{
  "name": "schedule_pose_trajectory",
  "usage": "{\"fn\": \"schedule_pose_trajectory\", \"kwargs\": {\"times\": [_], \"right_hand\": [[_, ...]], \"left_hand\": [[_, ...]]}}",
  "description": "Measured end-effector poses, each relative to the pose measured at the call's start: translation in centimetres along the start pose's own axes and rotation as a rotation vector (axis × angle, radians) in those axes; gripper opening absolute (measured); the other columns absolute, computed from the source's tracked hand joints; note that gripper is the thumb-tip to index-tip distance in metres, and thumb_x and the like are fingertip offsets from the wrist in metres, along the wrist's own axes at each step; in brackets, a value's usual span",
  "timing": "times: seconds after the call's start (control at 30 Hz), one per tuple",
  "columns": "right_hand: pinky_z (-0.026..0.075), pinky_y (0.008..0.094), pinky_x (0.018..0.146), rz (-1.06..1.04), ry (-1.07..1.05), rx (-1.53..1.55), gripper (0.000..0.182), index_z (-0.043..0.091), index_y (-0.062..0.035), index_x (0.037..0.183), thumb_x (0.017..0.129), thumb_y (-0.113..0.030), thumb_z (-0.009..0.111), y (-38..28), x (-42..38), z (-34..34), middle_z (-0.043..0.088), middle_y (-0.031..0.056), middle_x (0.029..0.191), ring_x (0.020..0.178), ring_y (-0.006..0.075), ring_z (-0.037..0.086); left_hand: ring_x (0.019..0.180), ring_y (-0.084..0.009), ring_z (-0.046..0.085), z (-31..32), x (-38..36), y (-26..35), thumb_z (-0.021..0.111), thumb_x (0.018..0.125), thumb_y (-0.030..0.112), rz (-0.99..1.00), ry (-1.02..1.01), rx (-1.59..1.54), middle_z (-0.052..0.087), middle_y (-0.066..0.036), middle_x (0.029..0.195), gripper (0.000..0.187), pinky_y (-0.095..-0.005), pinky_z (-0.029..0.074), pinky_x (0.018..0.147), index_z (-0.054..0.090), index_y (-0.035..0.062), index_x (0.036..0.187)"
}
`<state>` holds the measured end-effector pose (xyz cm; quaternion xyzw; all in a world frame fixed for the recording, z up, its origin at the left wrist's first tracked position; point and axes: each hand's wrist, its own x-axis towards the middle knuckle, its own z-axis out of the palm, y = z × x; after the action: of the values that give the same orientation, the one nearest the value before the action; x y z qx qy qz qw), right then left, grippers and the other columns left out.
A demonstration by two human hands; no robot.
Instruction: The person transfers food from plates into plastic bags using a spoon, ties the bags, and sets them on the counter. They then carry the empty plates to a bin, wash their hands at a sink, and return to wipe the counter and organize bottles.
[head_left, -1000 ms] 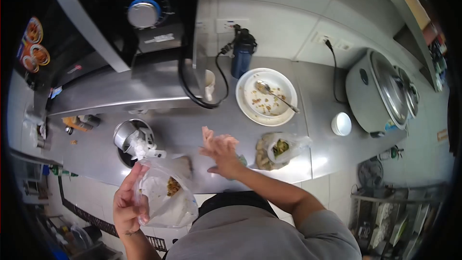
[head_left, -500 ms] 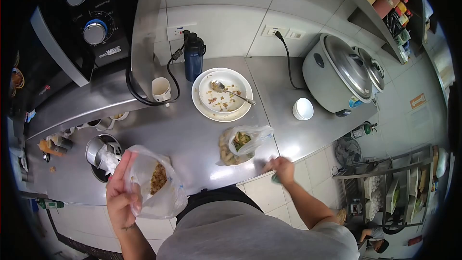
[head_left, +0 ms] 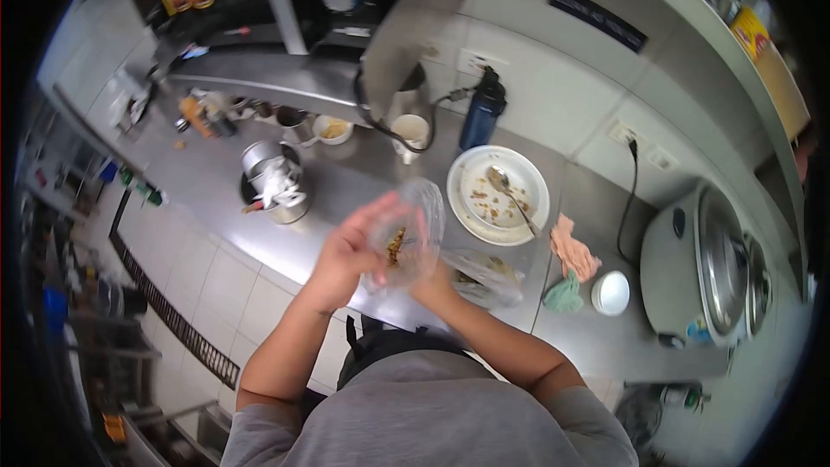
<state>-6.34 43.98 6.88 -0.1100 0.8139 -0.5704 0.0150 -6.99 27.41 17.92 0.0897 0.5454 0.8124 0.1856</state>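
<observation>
Both hands meet over the counter's front edge: my left hand (head_left: pixel 346 251) curls its fingers around the side of a clear plastic bag (head_left: pixel 406 229) with brownish food scraps inside, gripping it firmly. My right hand (head_left: pixel 435 281) sits below and behind the bag, mostly hidden by it, so I cannot tell how far it is closed, though it touches the bag's underside. I hold the bag up above the steel counter (head_left: pixel 346 199), just left of a second bag of food (head_left: pixel 484 275) lying on the surface. Beyond it sits a white plate (head_left: pixel 497 195) with a spoon (head_left: pixel 510 192) and crumbs. A pink cloth (head_left: pixel 572 246) and a green cloth (head_left: pixel 564 294) lie beside a small white bowl (head_left: pixel 610 292). A metal pot (head_left: pixel 275 180) stands to the left, near a rice cooker's (head_left: pixel 705 264) opposite end.
</observation>
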Motion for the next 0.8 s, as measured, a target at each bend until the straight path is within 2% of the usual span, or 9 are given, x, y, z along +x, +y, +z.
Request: {"fn": "schedule_pose_trajectory", "kwargs": {"times": [0.13, 0.2, 0.3, 0.37, 0.47, 0.53, 0.63, 0.73, 0.8], "right_hand": [[0.044, 0.0415, 0.076, -0.329, 0.014, -0.484, 0.042, 0.060, -0.0016, 0.111, 0.070, -0.010, 0.061, -1.1, 3.2, -1.9, 0.058, 0.0181, 0.108, 0.090, 0.0349, 0.055], [0.043, 0.0431, 0.077, -0.446, 0.037, -0.673, 0.031, 0.064, -0.0013, 0.101, 0.071, -0.008, 0.058, -5.0, 2.6, -3.2, 0.058, 0.0157, 0.110, 0.093, 0.0332, 0.055], [0.041, 0.0457, 0.084, -0.398, -0.158, -0.718, 0.031, 0.065, -0.0019, 0.099, 0.069, -0.008, 0.061, -6.7, 1.4, -2.3, 0.060, 0.0117, 0.109, 0.100, 0.0316, 0.054], [0.037, 0.0483, 0.091, -0.219, -0.167, -0.451, 0.039, 0.062, -0.0032, 0.107, 0.068, -0.009, 0.063, -5.5, 0.8, -0.6, 0.060, 0.0103, 0.112, 0.108, 0.0299, 0.050], [0.028, 0.0524, 0.101, -0.144, 0.086, -0.006, 0.054, 0.054, -0.0062, 0.121, 0.068, -0.009, 0.062, -3.4, 0.0, 1.1, 0.054, 0.0111, 0.122, 0.119, 0.0268, 0.044], [0.024, 0.0536, 0.104, -0.498, 0.253, -0.060, 0.063, 0.048, -0.0084, 0.129, 0.068, -0.010, 0.062, -7.3, -1.8, -0.3, 0.051, 0.0131, 0.127, 0.122, 0.0254, 0.043], [0.025, 0.0537, 0.104, -0.904, -0.344, -0.804, 0.059, 0.048, -0.0072, 0.129, 0.071, -0.011, 0.061, -9.1, -2.4, -1.0, 0.045, 0.0160, 0.132, 0.121, 0.0265, 0.045], [0.024, 0.0551, 0.104, -0.820, -0.213, -1.196, 0.051, 0.051, -0.0080, 0.125, 0.075, -0.013, 0.058, -5.1, 2.1, -0.7, 0.055, 0.0128, 0.118, 0.112, 0.0266, 0.051], [0.022, 0.0553, 0.105, -0.585, -0.418, -1.285, 0.036, 0.057, -0.0070, 0.113, 0.078, -0.015, 0.055, -3.2, 4.8, -1.8, 0.060, 0.0101, 0.105, 0.105, 0.0249, 0.053]], "left_hand": [[0.103, -0.0239, 0.059, -3.0, -5.3, -0.8, 0.073, 0.064, 0.008, 0.297, 0.278, 0.524, 0.025, -0.018, 0.147, 0.101, -0.0291, 0.052, 0.076, 0.013, 0.0049, 0.145], [0.136, -0.0384, 0.017, -8.1, -6.9, -6.0, 0.088, 0.050, 0.034, 0.177, 0.313, 1.100, 0.009, -0.019, 0.151, 0.130, -0.0480, 0.024, 0.108, 0.004, 0.0035, 0.145], [0.136, -0.0425, 0.014, -5.7, -3.8, -12.6, 0.083, 0.054, 0.045, 0.029, 0.339, 1.226, 0.020, -0.026, 0.145, 0.115, -0.0525, 0.015, 0.108, 0.022, -0.0011, 0.140], [0.130, -0.0394, 0.032, -5.9, 0.7, -16.9, 0.078, 0.063, 0.039, 0.497, 0.373, 1.527, 0.038, -0.027, 0.135, 0.085, -0.0478, 0.028, 0.103, 0.042, 0.0001, 0.130], [0.111, -0.0317, 0.054, -7.5, 6.5, -23.0, 0.069, 0.073, 0.030, 0.247, 0.364, 0.603, 0.057, -0.024, 0.114, 0.050, -0.0384, 0.043, 0.089, 0.057, 0.0026, 0.114], [0.095, -0.0277, 0.061, -6.9, 6.1, -20.4, 0.065, 0.077, 0.025, 0.057, 0.361, 0.492, 0.063, -0.019, 0.100, 0.036, -0.0350, 0.047, 0.078, 0.061, 0.0040, 0.106], [0.078, -0.0254, 0.065, -8.7, 6.9, -20.7, 0.062, 0.080, 0.024, 0.011, 0.199, 0.422, 0.066, -0.013, 0.084, 0.024, -0.0356, 0.049, 0.068, 0.065, 0.0044, 0.095], [0.069, -0.0237, 0.061, -7.0, 5.8, -16.2, 0.064, 0.078, 0.029, -0.069, 0.022, 0.451, 0.064, -0.010, 0.076, 0.026, -0.0362, 0.048, 0.063, 0.062, 0.0036, 0.086], [0.067, -0.0247, 0.060, -6.3, 4.8, -13.2, 0.065, 0.076, 0.033, -0.066, -0.058, 0.668, 0.063, -0.010, 0.075, 0.031, -0.0366, 0.047, 0.060, 0.061, 0.0035, 0.084]]}}
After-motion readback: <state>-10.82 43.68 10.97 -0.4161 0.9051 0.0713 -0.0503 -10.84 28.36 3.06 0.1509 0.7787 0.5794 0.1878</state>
